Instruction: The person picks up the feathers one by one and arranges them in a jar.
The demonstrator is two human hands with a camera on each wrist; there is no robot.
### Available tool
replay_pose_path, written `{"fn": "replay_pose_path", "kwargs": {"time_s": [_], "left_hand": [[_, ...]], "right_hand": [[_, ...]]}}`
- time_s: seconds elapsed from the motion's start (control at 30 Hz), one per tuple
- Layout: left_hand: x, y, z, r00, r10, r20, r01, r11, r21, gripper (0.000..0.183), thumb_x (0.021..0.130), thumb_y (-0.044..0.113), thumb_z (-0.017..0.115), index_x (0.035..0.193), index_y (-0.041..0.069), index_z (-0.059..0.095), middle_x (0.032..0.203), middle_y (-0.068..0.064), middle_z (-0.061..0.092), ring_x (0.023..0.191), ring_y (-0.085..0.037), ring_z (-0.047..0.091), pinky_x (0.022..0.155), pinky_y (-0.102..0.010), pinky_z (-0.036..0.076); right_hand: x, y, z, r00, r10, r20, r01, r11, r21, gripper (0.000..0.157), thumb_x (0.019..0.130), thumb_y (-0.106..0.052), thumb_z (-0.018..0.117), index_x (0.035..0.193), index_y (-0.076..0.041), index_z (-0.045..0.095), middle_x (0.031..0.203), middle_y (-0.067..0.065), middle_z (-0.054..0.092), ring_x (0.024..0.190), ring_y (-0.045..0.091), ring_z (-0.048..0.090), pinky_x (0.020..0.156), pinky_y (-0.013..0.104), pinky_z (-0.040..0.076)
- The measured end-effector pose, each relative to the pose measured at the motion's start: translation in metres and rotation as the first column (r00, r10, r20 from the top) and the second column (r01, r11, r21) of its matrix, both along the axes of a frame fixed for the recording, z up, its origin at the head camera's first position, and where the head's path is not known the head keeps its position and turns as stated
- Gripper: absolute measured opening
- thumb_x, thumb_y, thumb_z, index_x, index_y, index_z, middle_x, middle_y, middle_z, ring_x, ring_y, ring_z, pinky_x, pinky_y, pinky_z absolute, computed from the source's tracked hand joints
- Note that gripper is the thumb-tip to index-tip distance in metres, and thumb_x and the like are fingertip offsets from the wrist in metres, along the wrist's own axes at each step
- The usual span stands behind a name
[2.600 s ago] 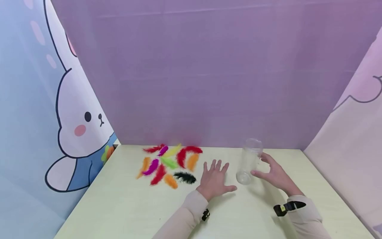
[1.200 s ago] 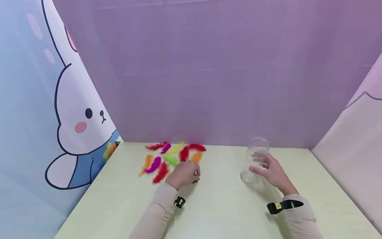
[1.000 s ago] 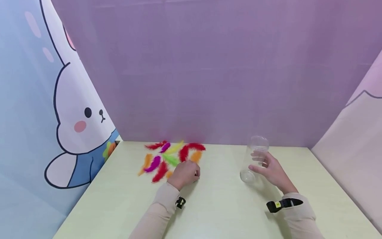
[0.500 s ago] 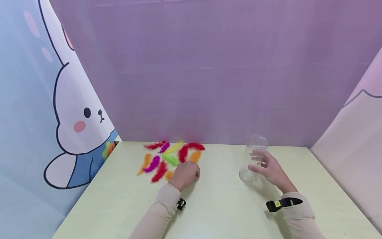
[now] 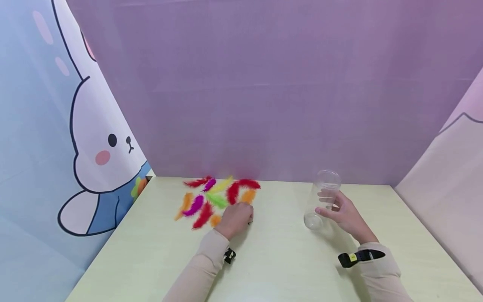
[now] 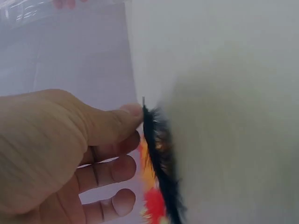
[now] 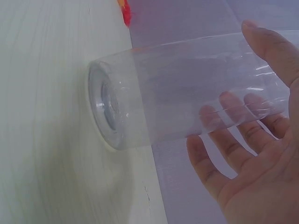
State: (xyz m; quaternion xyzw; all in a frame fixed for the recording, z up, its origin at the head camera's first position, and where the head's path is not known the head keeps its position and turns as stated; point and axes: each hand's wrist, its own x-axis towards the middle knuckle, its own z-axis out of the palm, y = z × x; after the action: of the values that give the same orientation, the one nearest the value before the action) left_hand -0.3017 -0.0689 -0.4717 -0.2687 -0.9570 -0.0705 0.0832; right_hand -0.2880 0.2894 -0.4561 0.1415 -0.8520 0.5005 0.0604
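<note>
Between thumb and forefinger, my left hand (image 5: 235, 220) pinches a black feather (image 6: 161, 172) close to its bare quill tip. The head view hides nearly all of that feather beneath the hand. To the right, my right hand (image 5: 349, 218) curls round a tall clear plastic jar (image 7: 173, 88), thumb on one side and fingers showing through the wall. The jar's mouth is up and its base is at the tabletop; nothing shows inside. Beyond the left hand lie loose feathers: red (image 5: 203, 214), purple (image 5: 194, 205), green (image 5: 216, 199), yellow (image 5: 222, 183) and orange (image 5: 247, 196).
The pale tabletop (image 5: 279, 260) ends at a purple cloth backdrop (image 5: 286, 105). A rabbit-print curtain (image 5: 98, 126) hangs on the left, and a pink and cream one (image 5: 453, 176) on the right. Bare table lies between the feathers and the jar.
From lying spread near the middle, my left hand has gone left to the black feather and pinched it. My right hand has reached further round the jar, which stays in about the same place.
</note>
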Motion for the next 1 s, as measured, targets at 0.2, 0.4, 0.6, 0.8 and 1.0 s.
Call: {"fn": "replay_pose_path", "kwargs": {"time_s": [0.2, 0.4, 0.6, 0.8, 1.0], "left_hand": [[-0.002, -0.004, 0.008, 1.000, -0.005, 0.017, 0.004, 0.997, 0.078, 0.018, 0.094, 0.002, 0.065, 0.082, 0.014, 0.063, 0.083, 0.003, 0.058, 0.073, -0.009, 0.053, 0.060, -0.022, 0.045], [-0.005, -0.006, 0.012, 0.998, 0.000, 0.065, -0.008, 0.993, 0.121, 0.008, 0.096, 0.009, 0.068, 0.090, 0.013, 0.072, 0.092, 0.002, 0.067, 0.082, -0.012, 0.063, 0.066, -0.023, 0.053], [-0.005, -0.006, 0.008, 0.996, -0.028, 0.087, 0.024, 0.999, 0.046, 0.007, 0.089, 0.013, 0.077, 0.085, 0.016, 0.081, 0.090, 0.005, 0.076, 0.085, -0.014, 0.069, 0.070, -0.028, 0.057], [-0.005, -0.004, 0.001, 0.999, -0.011, 0.042, 0.011, 1.000, 0.006, 0.017, 0.088, 0.008, 0.076, 0.073, 0.016, 0.078, 0.076, 0.006, 0.072, 0.069, -0.012, 0.062, 0.061, -0.026, 0.053], [-0.007, -0.003, -0.007, 1.000, 0.002, 0.017, -0.002, 1.000, -0.004, 0.031, 0.086, -0.002, 0.067, 0.060, 0.015, 0.064, 0.059, 0.006, 0.050, 0.059, -0.010, 0.044, 0.053, -0.023, 0.038]], "right_hand": [[0.001, 0.000, 0.000, 1.000, -0.004, 0.005, 0.004, 1.000, 0.004, 0.065, 0.091, -0.026, 0.079, 0.145, -0.008, 0.047, 0.133, 0.005, 0.061, 0.114, -0.006, 0.057, 0.092, 0.015, 0.051], [0.002, 0.000, -0.001, 1.000, 0.001, 0.006, -0.001, 1.000, -0.012, 0.068, 0.091, -0.024, 0.079, 0.146, -0.002, 0.045, 0.129, -0.006, 0.061, 0.113, -0.007, 0.058, 0.090, 0.014, 0.051], [-0.001, 0.001, -0.004, 1.000, 0.002, 0.017, -0.002, 1.000, -0.018, 0.069, 0.091, -0.025, 0.079, 0.147, -0.003, 0.044, 0.127, -0.011, 0.060, 0.115, -0.002, 0.060, 0.090, 0.015, 0.052], [-0.004, 0.001, -0.007, 1.000, 0.004, 0.020, -0.003, 1.000, -0.013, 0.070, 0.091, -0.026, 0.079, 0.147, -0.003, 0.044, 0.132, -0.001, 0.060, 0.117, 0.002, 0.060, 0.091, 0.015, 0.051], [-0.005, 0.000, -0.007, 1.000, 0.006, 0.020, -0.005, 1.000, -0.021, 0.070, 0.091, -0.025, 0.079, 0.148, -0.002, 0.044, 0.134, 0.005, 0.059, 0.114, -0.004, 0.060, 0.090, 0.014, 0.051]]}}
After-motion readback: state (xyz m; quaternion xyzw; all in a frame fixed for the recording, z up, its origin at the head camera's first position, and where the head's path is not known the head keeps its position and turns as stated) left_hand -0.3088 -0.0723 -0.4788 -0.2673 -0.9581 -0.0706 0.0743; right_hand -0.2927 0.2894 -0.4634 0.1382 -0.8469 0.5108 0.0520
